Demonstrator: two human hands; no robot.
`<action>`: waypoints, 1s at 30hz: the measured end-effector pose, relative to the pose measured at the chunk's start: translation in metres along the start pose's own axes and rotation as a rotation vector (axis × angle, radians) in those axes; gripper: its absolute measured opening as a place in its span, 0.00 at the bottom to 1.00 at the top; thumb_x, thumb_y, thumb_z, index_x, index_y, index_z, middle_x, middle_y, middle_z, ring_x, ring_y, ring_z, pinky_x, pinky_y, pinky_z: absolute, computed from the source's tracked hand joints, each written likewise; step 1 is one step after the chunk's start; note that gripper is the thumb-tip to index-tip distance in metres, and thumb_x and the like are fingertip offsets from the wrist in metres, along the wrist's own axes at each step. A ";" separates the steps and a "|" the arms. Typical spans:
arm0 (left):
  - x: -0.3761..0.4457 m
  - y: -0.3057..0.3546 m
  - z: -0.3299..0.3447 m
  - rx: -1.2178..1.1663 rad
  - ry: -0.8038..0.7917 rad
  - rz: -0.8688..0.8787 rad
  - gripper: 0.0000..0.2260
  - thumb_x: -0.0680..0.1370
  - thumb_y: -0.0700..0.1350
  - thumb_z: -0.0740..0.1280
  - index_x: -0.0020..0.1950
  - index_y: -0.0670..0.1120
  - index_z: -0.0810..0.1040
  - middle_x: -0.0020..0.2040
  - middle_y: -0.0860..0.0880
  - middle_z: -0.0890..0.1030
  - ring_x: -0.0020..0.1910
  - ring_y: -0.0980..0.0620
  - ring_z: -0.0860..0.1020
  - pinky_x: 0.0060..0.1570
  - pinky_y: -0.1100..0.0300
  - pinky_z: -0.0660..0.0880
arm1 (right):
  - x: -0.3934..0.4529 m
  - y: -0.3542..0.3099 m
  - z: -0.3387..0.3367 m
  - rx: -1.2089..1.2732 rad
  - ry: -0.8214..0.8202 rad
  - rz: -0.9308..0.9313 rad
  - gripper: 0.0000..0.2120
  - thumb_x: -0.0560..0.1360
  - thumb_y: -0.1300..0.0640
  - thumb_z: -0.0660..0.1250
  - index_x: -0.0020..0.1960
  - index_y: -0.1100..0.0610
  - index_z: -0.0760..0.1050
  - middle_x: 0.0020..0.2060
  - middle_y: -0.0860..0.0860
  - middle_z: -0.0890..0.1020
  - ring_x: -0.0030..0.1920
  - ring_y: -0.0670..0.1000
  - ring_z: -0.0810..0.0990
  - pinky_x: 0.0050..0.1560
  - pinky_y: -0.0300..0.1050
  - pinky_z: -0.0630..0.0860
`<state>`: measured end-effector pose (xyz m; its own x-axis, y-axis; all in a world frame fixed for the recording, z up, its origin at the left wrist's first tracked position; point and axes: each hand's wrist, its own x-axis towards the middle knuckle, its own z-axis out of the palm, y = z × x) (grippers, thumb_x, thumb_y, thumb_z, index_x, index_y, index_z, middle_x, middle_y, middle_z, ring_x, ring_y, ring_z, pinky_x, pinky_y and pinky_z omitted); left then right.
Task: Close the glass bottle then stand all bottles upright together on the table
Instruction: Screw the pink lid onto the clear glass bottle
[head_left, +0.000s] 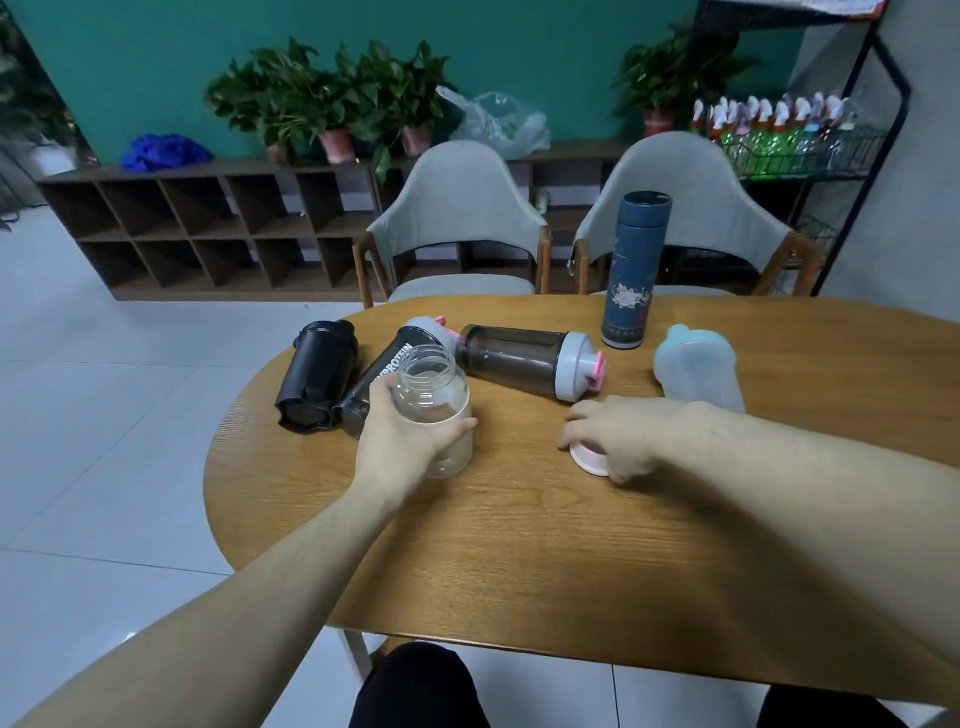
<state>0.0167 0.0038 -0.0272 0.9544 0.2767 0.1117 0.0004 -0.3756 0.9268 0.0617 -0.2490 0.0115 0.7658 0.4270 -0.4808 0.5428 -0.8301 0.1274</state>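
My left hand (402, 439) grips a clear glass bottle (431, 395) that stands upright with its mouth open on the wooden table (519, 561). My right hand (618, 434) rests its fingers over a pale pink lid (587, 460) lying on the table to the right. Behind the glass bottle lie a black shaker (314, 376), a dark shaker with white lettering (384, 374) and a smoky shaker with a grey and pink cap (530, 361). A blue patterned flask (631, 270) stands upright. A frosted bottle with a teal cap (696, 369) lies at the right.
Two grey chairs (457, 218) stand at the table's far side. A low shelf with potted plants (332, 104) runs along the green wall. A black wire rack with bottles (789, 135) is at the back right. My knees show below the near edge.
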 end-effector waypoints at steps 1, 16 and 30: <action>-0.002 0.001 -0.001 0.007 -0.012 0.017 0.42 0.64 0.51 0.84 0.71 0.53 0.65 0.62 0.55 0.77 0.64 0.52 0.77 0.67 0.51 0.74 | 0.000 -0.001 0.000 0.005 0.006 -0.001 0.34 0.75 0.60 0.70 0.76 0.42 0.64 0.74 0.48 0.65 0.70 0.55 0.69 0.64 0.52 0.74; -0.042 0.028 0.017 0.160 -0.207 0.208 0.34 0.64 0.47 0.83 0.60 0.64 0.67 0.62 0.55 0.75 0.60 0.62 0.76 0.58 0.63 0.72 | -0.055 0.013 0.022 1.065 0.334 0.152 0.25 0.69 0.54 0.77 0.63 0.48 0.71 0.51 0.52 0.80 0.46 0.50 0.82 0.40 0.37 0.79; -0.069 0.046 0.061 0.300 -0.372 0.301 0.39 0.57 0.59 0.77 0.67 0.60 0.68 0.59 0.53 0.74 0.61 0.49 0.75 0.64 0.52 0.72 | -0.097 0.001 0.028 1.882 0.603 0.339 0.19 0.76 0.41 0.68 0.61 0.51 0.73 0.51 0.54 0.80 0.47 0.52 0.79 0.46 0.47 0.79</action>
<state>-0.0314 -0.0864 -0.0145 0.9664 -0.1918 0.1714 -0.2555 -0.6398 0.7248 -0.0223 -0.3014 0.0338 0.9536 -0.0881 -0.2880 -0.2876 0.0174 -0.9576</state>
